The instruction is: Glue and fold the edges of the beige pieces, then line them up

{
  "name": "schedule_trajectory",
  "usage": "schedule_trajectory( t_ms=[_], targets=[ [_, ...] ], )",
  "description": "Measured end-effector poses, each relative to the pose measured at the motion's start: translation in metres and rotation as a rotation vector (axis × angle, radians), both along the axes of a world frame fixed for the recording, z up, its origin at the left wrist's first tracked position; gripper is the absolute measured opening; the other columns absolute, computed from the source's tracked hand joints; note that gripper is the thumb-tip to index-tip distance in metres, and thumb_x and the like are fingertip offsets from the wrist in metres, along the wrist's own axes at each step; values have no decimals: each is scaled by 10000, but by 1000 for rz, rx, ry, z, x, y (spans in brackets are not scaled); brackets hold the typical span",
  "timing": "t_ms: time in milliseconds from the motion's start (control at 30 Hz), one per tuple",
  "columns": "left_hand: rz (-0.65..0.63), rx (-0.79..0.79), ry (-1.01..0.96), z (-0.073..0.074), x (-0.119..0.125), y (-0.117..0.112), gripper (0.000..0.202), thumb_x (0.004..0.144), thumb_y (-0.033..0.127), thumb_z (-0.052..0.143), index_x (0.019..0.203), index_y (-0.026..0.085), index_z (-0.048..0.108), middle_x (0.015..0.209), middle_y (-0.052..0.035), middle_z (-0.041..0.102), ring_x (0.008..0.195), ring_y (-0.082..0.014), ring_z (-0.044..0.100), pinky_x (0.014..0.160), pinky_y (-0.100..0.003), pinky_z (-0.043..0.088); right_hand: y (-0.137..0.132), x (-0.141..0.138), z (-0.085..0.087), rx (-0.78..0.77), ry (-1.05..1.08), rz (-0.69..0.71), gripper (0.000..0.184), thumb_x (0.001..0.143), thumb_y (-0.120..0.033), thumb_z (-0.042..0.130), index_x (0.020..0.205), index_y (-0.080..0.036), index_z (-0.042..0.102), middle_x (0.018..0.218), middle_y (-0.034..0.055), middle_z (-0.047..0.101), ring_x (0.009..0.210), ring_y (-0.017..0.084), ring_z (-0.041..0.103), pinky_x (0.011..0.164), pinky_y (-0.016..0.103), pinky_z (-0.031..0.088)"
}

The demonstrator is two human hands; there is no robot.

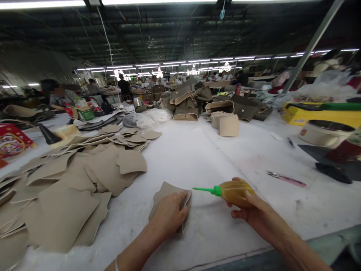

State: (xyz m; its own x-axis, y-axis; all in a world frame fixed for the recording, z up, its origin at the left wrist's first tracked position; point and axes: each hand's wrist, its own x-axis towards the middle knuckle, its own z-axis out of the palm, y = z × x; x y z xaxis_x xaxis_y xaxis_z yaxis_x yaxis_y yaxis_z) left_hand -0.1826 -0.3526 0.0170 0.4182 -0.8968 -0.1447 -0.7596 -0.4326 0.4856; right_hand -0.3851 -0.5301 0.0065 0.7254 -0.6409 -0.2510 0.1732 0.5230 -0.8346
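Observation:
My left hand lies on a small stack of beige leather pieces on the white table, its fingers curled over the top piece and pressing it down. My right hand grips a yellow squeeze bottle of glue. The bottle's green nozzle points left towards the stack, just off its right edge and not touching it.
Many beige cut pieces lie spread over the table's left side. Olive bags and beige stacks stand at the back. Pink-handled snips, a bowl and a yellow box are on the right. Other people work far behind.

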Motion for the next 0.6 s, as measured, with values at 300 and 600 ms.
schedule_trajectory(
  t_ms=[300, 600],
  targets=[
    [31, 23, -9, -3, -1, -1, 542, 808, 239, 462, 1340, 189, 555, 1237, -60, 653, 1100, -241, 607, 977, -338, 448, 6, 6, -1, -91, -70, -155, 424, 746, -327, 794, 1084, -308, 539, 1095, 11, 669, 975, 258, 624, 715, 347, 539],
    [45, 95, -38, 0, -5, 0, 552, 843, 271, 460, 1389, 198, 497, 1281, -55, 624, 1137, -229, 584, 986, -305, 421, 3, -9, -1, -88, -220, -160, 588, 587, -264, 910, 1117, -260, 656, 1101, 28, 684, 1035, 218, 600, 930, 272, 451]
  ],
)
